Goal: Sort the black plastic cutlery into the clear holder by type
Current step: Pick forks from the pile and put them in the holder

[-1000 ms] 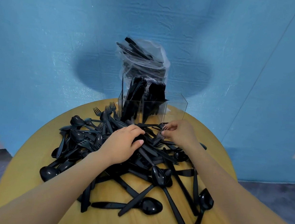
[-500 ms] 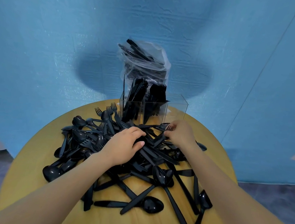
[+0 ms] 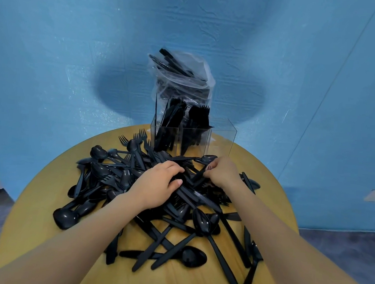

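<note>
Under both hands lies the cutlery pile (image 3: 155, 195) (left hand (image 3: 156, 186) gripping pieces, right hand (image 3: 223, 172) pinching one).

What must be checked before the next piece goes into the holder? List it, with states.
1. Holder upright on the table: ok.
2. Right compartment free for a new type: ok, it looks empty; the left and middle ones hold cutlery.
3. Right hand has one piece only: cannot tell, its fingers curl into the pile.
4. Left hand grip: cannot tell whether it holds a piece or just rests there.
5. Type of the picked piece: cannot tell, its end is buried.
6. Path to the holder: ok, nothing between.
</note>
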Action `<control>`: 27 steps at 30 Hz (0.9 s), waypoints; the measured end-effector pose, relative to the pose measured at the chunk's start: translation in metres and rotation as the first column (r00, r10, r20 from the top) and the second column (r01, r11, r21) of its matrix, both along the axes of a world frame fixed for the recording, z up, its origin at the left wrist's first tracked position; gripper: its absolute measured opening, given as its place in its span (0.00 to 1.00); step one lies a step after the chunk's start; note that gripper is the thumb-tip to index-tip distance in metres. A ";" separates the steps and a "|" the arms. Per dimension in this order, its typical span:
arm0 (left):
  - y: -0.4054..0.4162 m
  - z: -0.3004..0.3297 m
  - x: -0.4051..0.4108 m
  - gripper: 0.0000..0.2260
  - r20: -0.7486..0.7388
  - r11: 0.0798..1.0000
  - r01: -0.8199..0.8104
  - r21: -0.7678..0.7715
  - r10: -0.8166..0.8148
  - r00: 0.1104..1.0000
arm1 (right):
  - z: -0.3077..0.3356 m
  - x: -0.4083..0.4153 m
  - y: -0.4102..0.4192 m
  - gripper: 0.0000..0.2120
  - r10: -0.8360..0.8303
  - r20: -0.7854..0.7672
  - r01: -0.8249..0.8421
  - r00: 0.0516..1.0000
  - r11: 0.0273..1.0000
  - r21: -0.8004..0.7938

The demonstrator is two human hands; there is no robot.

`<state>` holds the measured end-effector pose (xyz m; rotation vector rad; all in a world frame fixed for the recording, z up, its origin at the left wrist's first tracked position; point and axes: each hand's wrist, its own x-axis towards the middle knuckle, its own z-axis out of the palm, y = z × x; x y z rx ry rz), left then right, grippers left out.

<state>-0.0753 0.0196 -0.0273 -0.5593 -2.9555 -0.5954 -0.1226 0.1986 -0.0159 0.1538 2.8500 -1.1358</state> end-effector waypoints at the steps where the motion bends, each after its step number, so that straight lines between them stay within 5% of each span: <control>1: 0.000 0.000 0.000 0.18 -0.002 1.000 0.001 0.004 -0.001 1.000 | 0.001 0.000 0.002 0.06 -0.020 -0.013 0.020 1.000 1.000 -0.012; 10: 0.001 0.003 -0.002 0.18 -0.015 1.000 -0.002 0.001 0.002 1.000 | 0.015 0.001 0.014 0.01 -0.145 -0.212 0.151 0.967 0.988 0.012; 17: 0.000 0.001 0.003 0.18 -0.011 0.999 0.007 -0.035 -0.008 1.000 | -0.003 0.008 0.007 0.05 0.046 -0.037 -0.038 0.998 0.980 0.197; 23: 0.001 -0.001 0.003 0.18 -0.017 1.000 0.005 -0.013 -0.006 1.000 | -0.005 0.002 0.003 0.07 0.025 0.060 -0.031 0.998 0.994 0.102; 27: 0.001 -0.002 0.001 0.18 -0.026 1.000 0.013 -0.009 -0.013 1.000 | 0.003 0.002 0.003 0.08 -0.031 -0.011 0.031 0.999 1.000 0.001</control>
